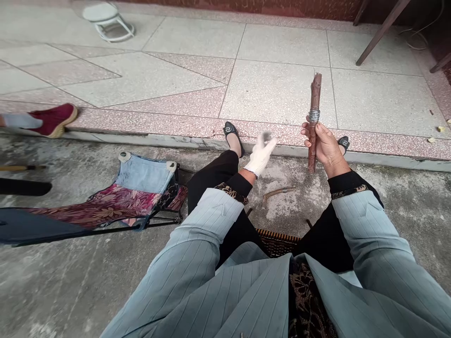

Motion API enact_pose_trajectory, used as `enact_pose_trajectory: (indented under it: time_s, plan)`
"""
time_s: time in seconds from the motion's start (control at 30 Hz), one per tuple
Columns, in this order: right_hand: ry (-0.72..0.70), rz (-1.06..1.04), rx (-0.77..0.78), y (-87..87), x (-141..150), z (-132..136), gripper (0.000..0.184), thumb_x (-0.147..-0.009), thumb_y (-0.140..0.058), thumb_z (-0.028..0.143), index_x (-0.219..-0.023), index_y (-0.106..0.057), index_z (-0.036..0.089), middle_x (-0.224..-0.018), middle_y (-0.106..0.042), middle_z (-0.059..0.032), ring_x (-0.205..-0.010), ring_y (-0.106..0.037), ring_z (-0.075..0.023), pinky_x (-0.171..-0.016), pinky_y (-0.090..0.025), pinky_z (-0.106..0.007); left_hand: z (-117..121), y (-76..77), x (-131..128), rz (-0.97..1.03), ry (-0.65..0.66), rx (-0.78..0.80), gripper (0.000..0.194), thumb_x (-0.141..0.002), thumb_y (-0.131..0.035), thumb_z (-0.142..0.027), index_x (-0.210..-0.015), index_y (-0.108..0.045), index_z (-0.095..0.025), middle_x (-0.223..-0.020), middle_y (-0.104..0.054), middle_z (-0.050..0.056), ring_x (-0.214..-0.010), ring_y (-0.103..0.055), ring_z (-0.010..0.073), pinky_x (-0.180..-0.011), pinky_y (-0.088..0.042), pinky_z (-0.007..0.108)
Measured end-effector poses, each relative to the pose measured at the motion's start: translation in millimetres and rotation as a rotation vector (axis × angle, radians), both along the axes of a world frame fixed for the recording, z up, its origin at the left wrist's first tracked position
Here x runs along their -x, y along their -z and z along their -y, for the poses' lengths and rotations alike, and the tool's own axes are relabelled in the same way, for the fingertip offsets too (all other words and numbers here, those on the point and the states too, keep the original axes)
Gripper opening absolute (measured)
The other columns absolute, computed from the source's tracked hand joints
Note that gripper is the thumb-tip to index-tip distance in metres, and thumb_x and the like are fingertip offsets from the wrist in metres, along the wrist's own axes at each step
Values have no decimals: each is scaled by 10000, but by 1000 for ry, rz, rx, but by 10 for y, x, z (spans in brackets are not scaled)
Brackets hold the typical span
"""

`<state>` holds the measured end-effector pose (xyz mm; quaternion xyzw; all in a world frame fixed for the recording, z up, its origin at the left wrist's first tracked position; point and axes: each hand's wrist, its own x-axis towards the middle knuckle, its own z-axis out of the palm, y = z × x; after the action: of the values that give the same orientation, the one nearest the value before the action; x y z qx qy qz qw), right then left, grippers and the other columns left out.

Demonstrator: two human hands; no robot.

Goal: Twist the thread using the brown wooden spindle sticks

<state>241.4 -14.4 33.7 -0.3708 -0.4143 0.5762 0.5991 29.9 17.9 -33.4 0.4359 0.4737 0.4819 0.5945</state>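
My bare right hand is closed around a brown wooden stick, held nearly upright in front of me. Several turns of silvery wire are wound around the stick's middle, just above my thumb. A thin wire end sticks up by its top. My left hand, in a white glove, hangs in the air to the left of the stick without touching it. Its fingers are apart, slightly blurred, and nothing shows in them. Below, between my knees, a smaller bent stick lies on the concrete ground.
A raised tiled step runs across in front of my feet. On the left stands a folding fabric chair; beyond it is another person's red shoe. A white stool is at the far left, wooden legs at the right.
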Motion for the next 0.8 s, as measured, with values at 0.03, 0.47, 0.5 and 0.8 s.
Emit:
enact_pose_trajectory:
  time_s: [0.03, 0.47, 0.5, 0.8]
  plan:
    - [7, 4, -3, 1, 7, 1, 406, -760, -766, 545, -1043, -678, 267, -1069, -681, -38, -967, -652, -180, -478, -509, -194, 30, 9, -20, 7, 22, 50, 438, -791, -773, -403, -1179, -628, -262, -1132, -671, 68, -1121, -636, 277, -902, -538, 376]
    - [56, -69, 50, -13, 93, 11, 373, -764, -771, 511, -1033, -672, 274, -1023, -683, -23, -908, -646, -152, -473, -501, -178, 105, -101, -160, 527, 106, 270, 354, -960, -497, -495, -847, -597, -175, -923, -711, 90, -957, -703, 216, -803, -587, 348]
    - [83, -75, 62, -16, 76, 7, 354, -775, -765, 501, -1030, -668, 276, -1012, -681, -20, -896, -644, -147, -477, -503, -178, 81, -109, -140, 513, 78, 274, 364, -954, -502, -496, -789, -566, -178, -870, -703, 83, -934, -707, 213, -789, -586, 339]
    - [275, -137, 116, 38, -210, -85, 265, -815, -741, 437, -978, -641, 254, -905, -636, 2, -778, -623, -101, -496, -508, -161, 9, -206, 14, 421, -53, 152, 47, -847, -554, -204, -881, -586, -195, -857, -718, 24, -853, -703, 147, -769, -566, 276]
